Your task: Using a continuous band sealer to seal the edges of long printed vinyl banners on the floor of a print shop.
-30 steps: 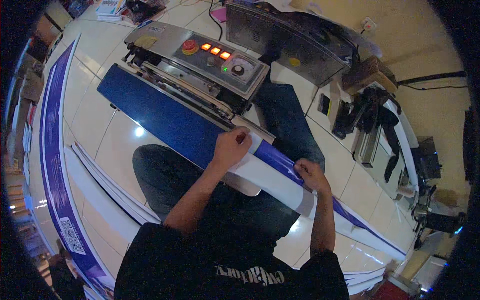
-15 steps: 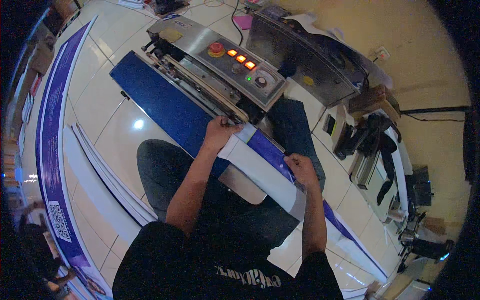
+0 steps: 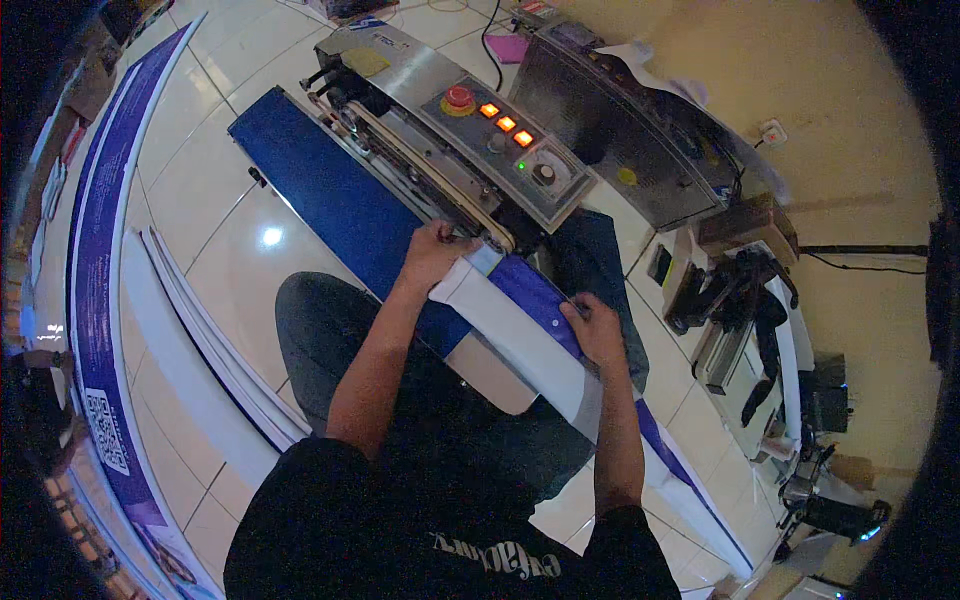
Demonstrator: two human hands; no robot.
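Note:
A long banner strip, purple (image 3: pixel 528 293) with its white side folded over, lies slantwise across my lap. Its upper end reaches the near end of a metal band sealing machine (image 3: pixel 405 55). My left hand (image 3: pixel 437 257) pinches the strip's upper corner beside the machine's belt (image 3: pixel 440 160); the fingertips are partly hidden. Farther down the same edge, my right hand (image 3: pixel 597 330) grips the strip between thumb and curled fingers. Past my right forearm the strip's tail (image 3: pixel 690 480) runs down onto the floor.
The sealer's blue conveyor bed (image 3: pixel 330 205) extends to the upper left. Its panel has a red stop button (image 3: pixel 458 98) and lit orange switches (image 3: pixel 507 123). A purple banner (image 3: pixel 92 270) and folded white strips (image 3: pixel 200 340) lie at left. A metal cabinet (image 3: pixel 620 130) stands behind.
The whole view has shifted slightly, so the machine appears a little farther right. Both hands keep hold of the banner strip, with only a small change in place.

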